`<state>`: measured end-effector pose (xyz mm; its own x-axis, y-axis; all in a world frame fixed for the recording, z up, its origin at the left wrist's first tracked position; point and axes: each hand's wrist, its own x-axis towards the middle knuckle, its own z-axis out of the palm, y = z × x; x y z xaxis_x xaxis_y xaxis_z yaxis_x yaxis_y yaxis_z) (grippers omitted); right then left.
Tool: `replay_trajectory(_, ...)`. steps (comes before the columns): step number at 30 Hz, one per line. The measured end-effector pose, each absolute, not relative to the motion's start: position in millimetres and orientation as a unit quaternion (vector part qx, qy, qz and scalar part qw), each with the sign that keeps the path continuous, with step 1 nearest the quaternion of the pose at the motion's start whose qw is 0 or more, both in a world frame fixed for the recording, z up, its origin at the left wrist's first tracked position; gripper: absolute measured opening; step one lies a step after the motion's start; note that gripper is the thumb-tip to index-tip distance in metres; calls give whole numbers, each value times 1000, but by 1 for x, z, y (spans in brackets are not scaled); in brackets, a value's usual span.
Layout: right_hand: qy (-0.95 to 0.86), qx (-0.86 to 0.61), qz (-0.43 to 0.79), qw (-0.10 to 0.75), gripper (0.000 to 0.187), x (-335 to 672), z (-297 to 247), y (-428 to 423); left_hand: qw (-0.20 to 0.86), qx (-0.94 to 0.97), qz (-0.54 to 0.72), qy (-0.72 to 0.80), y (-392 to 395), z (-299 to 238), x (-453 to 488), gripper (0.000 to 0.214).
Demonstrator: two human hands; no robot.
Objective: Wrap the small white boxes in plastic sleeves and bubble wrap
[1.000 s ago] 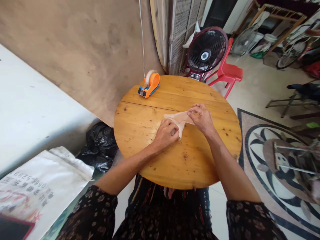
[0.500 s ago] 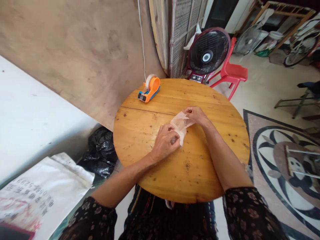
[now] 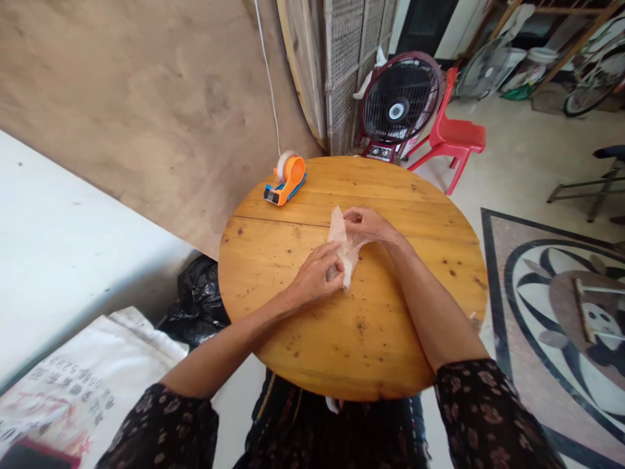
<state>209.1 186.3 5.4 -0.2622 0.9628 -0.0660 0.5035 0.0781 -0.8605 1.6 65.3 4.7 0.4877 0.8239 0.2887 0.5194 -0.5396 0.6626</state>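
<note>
A thin, whitish, see-through crumpled sheet point(image 3: 338, 227) is held between my two hands over the round wooden table point(image 3: 361, 352). It looks like bubble wrap or thin plastic; its exact kind is not clear. My left hand point(image 3: 319, 272) pinches its lower left edge between thumb and fingers. With bent fingers, my right hand point(image 3: 366, 225) grips its upper right side, and part of the sheet stretches toward the right wrist. Whether anything lies inside the sheet is hidden. Beyond my hands, an orange and blue tape dispenser point(image 3: 288, 181) with a roll stands near the table's far left edge.
A dark red fan point(image 3: 400, 98) and a red plastic chair point(image 3: 456, 133) stand behind the table. At the left are a black plastic bag point(image 3: 200, 299), a white printed sack point(image 3: 92, 378) and a wooden panel point(image 3: 146, 98). A patterned mat-like floor design point(image 3: 527, 312) lies right.
My right hand has moved left, closer to my left hand. The sheet is folded narrower, its upper end now pointing up. The view has shifted slightly.
</note>
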Motion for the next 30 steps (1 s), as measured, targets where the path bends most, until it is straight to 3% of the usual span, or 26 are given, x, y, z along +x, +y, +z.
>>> replay_trajectory(12,-683,-591,334,270,16,205,5,188,331,884,125,307,105,43,5,4)
replay_trajectory(24,-686,-601,308,271,12,206,-2,194,357,880,133,284,113,31,2,3)
replay_trajectory(30,-644,-597,370,302,28,210,2,188,368,873,128,292,114,30,3,3)
